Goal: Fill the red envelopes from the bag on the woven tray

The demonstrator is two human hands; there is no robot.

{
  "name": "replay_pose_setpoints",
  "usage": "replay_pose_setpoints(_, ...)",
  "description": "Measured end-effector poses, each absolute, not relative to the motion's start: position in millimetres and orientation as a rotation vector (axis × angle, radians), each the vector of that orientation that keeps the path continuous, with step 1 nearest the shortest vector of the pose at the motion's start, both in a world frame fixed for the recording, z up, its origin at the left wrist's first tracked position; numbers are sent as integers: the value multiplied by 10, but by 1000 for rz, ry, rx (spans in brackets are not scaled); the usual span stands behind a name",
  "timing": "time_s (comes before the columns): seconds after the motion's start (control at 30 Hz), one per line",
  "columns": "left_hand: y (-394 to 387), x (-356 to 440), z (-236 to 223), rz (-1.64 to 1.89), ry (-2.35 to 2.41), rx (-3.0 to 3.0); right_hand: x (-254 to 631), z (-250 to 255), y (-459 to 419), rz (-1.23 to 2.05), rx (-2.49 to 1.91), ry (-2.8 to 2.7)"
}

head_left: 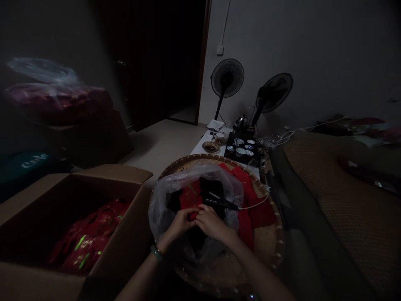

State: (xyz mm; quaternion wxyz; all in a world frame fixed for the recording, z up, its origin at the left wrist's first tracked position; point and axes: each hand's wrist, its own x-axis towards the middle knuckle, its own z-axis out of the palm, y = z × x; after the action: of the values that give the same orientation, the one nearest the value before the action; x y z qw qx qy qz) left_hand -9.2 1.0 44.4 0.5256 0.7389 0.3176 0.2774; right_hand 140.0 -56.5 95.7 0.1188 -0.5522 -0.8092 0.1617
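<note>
The left hand [181,223] and right hand [210,221] meet, fingertips pinched on a small red fabric-like piece [193,216], its shape hard to make out in this dim light. It is over a crumpled, translucent plastic bag [161,205]; light, even tension from both sides should keep it steady. Best keep fingers clear of the slim black corded tool [223,203] just beyond. The bag lies in a round woven bamboo tray [263,243]; farther off is a white worktop [200,145].

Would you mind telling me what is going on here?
A person's left hand and right hand pinch a small red piece above an open plastic bag in a round woven tray. A black corded tool lies just beyond them, and red material lies at the tray's right. An open cardboard box of red items stands to the left.
</note>
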Motion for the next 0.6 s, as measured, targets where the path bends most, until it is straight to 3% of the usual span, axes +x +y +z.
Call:
replay_pose_setpoints(0.27, 21, -55, 352, 698, 730, 1586, 1433, 1040, -602, 366, -1639, -2147)
replay_pose_setpoints(0.6, 8, -64, 388, 684, 781, 1416, 1406, 942, -532, 523, -1535, -1948)
